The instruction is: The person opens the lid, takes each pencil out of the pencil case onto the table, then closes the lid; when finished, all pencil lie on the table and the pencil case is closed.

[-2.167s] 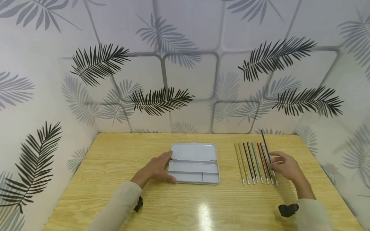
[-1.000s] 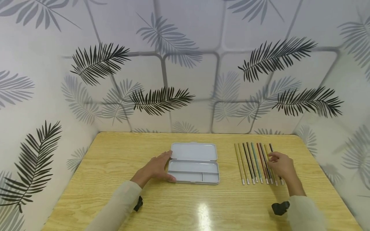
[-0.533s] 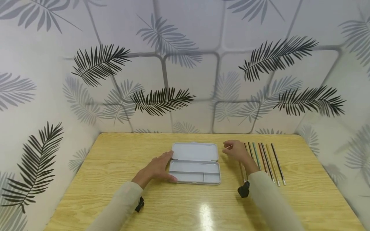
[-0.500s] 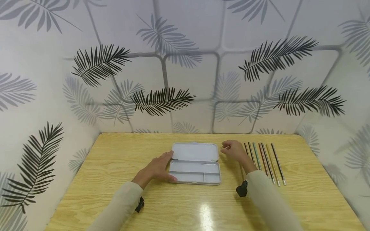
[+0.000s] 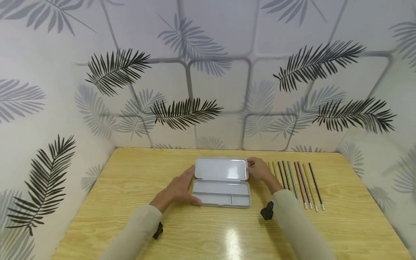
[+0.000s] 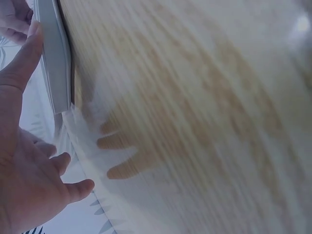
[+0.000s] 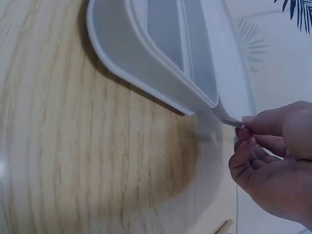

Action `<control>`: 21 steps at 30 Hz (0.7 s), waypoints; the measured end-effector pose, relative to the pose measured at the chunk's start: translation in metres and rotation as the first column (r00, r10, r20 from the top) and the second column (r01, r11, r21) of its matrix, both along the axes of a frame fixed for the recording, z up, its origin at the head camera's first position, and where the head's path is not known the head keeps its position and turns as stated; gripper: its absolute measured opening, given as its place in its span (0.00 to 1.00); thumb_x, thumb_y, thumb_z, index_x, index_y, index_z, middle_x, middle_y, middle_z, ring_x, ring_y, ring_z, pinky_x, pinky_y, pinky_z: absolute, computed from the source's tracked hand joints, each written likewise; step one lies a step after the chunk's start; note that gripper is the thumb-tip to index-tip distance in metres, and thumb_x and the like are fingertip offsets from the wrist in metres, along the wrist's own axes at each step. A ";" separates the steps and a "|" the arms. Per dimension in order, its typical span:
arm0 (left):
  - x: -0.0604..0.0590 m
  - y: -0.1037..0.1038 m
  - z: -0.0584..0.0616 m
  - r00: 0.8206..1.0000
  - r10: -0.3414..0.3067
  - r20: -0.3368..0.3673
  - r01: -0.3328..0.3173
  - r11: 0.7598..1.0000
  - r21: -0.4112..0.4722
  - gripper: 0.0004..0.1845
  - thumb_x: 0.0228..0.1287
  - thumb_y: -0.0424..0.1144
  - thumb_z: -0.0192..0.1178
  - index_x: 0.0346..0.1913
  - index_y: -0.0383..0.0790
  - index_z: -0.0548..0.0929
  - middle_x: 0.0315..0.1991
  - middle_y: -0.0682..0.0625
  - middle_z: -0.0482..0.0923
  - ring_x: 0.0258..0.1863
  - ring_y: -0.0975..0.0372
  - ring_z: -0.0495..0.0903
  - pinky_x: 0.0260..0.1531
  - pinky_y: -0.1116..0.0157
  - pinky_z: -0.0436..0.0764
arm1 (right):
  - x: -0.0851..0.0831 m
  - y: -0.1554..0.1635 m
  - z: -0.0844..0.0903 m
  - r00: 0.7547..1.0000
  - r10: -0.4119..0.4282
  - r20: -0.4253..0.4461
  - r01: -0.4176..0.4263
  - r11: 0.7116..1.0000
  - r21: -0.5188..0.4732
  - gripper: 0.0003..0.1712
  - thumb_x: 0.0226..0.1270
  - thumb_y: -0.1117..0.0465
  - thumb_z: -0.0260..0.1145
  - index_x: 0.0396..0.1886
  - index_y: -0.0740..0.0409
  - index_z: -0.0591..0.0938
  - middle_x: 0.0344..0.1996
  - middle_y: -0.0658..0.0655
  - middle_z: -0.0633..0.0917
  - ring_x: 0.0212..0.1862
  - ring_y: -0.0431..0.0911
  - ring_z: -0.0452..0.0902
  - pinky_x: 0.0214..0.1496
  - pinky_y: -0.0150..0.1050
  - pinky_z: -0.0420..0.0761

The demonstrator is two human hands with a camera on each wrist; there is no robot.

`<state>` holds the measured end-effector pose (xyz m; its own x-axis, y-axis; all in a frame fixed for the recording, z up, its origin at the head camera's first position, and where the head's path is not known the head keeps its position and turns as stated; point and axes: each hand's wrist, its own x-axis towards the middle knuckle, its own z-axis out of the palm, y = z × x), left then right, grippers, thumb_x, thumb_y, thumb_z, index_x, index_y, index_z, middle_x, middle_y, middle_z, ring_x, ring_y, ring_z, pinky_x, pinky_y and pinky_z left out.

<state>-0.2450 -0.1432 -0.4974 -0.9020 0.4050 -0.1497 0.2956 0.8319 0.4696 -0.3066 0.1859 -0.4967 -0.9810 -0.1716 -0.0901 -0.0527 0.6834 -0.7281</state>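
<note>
Grey plastic case point(image 5: 222, 182), thin-walled, lies open mid-table point(image 5: 130, 202) with its lid point(image 5: 222, 168) hinged back on the far side and its tray toward the person. All places below are taken from the case.

Left of case: left hand point(image 5: 177, 188) lies flat, fingers straight and spread, thumb against the tray's left end. Left wrist view shows the same: thumb point(image 6: 22, 61) alongside the grey edge, palm off the wood, nothing gripped. It works as a stop, not a hold.

Case itself: shallow tray, one long compartment at the back, two smaller ones in front, all without contents. Judged light and fairly stiff, though the lid looks thin enough to flex if lifted by one corner. Smooth shell on glossy wood, so likely to skid when pushed; a steadying hand at one end makes sense. Best purchase looks to be the lid's rim near a corner, or both short ends at once.

Right of case: right hand point(image 5: 258, 169) sits at the lid's far right corner. Right wrist view shows fingertips point(image 7: 246, 127) curled in and pinching the lid's thin edge point(image 7: 229, 117), with that corner raised slightly off the table.

Further right of case: pencils point(image 5: 297, 182) in a neat row, lying parallel, ends toward the person, well apart from the tray, untouched. Slim, light, apt to roll.
</note>
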 end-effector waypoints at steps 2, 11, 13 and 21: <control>0.002 0.002 -0.001 1.000 0.008 -0.014 -0.008 1.000 0.012 0.74 0.31 0.67 0.74 0.76 0.38 0.40 0.77 0.43 0.42 0.76 0.51 0.47 0.71 0.44 0.53 | 0.005 0.004 0.005 0.999 0.009 -0.045 -0.011 0.999 -0.039 0.22 0.62 0.68 0.58 0.56 0.72 0.73 0.45 0.67 0.80 0.48 0.58 0.78 0.47 0.45 0.80; 0.004 0.004 -0.008 0.994 0.062 -0.092 -0.060 0.998 0.019 0.79 0.24 0.69 0.75 0.76 0.37 0.39 0.77 0.41 0.42 0.76 0.48 0.45 0.70 0.41 0.51 | 0.041 0.012 0.021 0.950 0.179 -0.257 -0.177 0.984 0.031 0.14 0.61 0.72 0.64 0.47 0.63 0.76 0.42 0.65 0.86 0.45 0.56 0.83 0.42 0.45 0.84; 0.005 0.003 -0.009 0.994 0.076 -0.082 -0.072 0.996 0.045 0.78 0.24 0.68 0.75 0.75 0.35 0.41 0.76 0.40 0.44 0.76 0.48 0.45 0.69 0.40 0.52 | 0.051 0.011 0.020 0.938 0.215 -0.270 -0.200 0.976 0.083 0.14 0.62 0.71 0.63 0.49 0.62 0.79 0.43 0.65 0.86 0.45 0.56 0.84 0.42 0.43 0.85; 0.013 0.004 -0.009 0.995 0.096 -0.035 -0.090 0.984 0.156 0.66 0.29 0.60 0.78 0.74 0.42 0.55 0.75 0.44 0.52 0.75 0.48 0.50 0.69 0.44 0.57 | 0.084 0.008 0.012 0.891 0.329 -0.313 -0.244 0.928 0.282 0.22 0.62 0.73 0.62 0.56 0.60 0.80 0.51 0.61 0.84 0.50 0.55 0.82 0.48 0.46 0.83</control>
<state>-0.2321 -0.1391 -0.5060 -0.9409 0.3344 -0.0529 0.2427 0.7751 0.5834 -0.2227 0.1940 -0.4849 -0.8667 -0.4666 0.1766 -0.4926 0.7441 -0.4513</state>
